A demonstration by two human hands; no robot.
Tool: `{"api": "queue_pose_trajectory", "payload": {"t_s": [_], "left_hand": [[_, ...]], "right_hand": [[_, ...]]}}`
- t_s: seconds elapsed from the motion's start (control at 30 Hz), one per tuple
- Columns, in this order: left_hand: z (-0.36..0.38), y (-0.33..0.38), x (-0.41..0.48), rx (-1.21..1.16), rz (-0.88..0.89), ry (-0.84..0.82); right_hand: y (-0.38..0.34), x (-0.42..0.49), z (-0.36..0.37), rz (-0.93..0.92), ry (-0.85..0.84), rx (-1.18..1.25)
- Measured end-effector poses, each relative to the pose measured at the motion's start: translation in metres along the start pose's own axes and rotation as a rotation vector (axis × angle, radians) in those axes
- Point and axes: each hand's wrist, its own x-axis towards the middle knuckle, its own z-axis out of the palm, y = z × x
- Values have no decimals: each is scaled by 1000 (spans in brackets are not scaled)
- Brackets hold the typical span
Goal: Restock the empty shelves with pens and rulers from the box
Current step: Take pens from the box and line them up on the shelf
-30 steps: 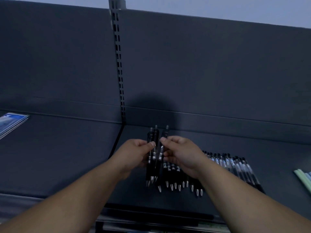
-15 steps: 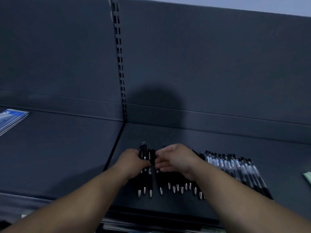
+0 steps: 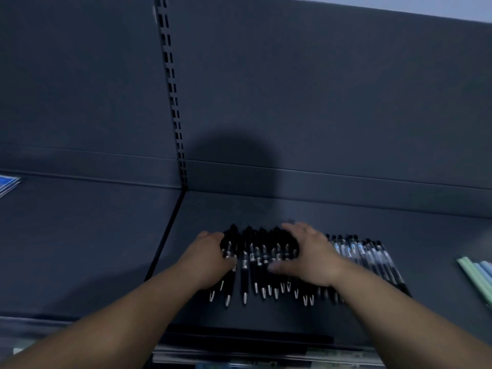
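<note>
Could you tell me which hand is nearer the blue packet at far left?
Left. The left hand touches the black pens, well right of the blue packet; the right hand lies farther right.

Shelf and back panel are read as painted sheet metal: dark grey, matt, smooth. Slotted upright is taken as metal too, with the same matt coat. Black pens: plastic barrels, slight gloss, pale printed bands noted. Pen tips are seen as shiny, silvery, metal-like. Clear-barrelled pens: see-through glossy plastic, blurred. Pastel sticks at the right edge: smooth, matt-looking, material not told. Blue packet far left: thin, faint sheen, film or paper not told.
</note>
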Motion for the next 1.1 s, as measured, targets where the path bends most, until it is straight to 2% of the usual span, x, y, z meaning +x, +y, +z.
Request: {"api": "queue_pose_trajectory", "payload": {"t_s": [0.1,0.2,0.37,0.5,0.77,0.93,1.1], "left_hand": [[5,-1,-3,-35,43,-14],[3,-5,-6,-63,68,-133],[-5,-17,-9,120,141,-254],[-1,-24,-13,145,211,-209],[3,-31,-13,121,322,-150],[5,-29,-12,132,306,-129],[8,-28,-19,128,300,-94]], "right_hand": [[-2,-14,19,-42,-141,-131],[-2,-16,30,-53,-118,-158],[-6,-20,33,-122,-83,-118],[-23,-20,37,-246,-101,-239],[-39,-13,41,-231,-115,-371],[-37,-9,43,-249,-132,-401],[-30,-5,36,-345,-100,-430]]}}
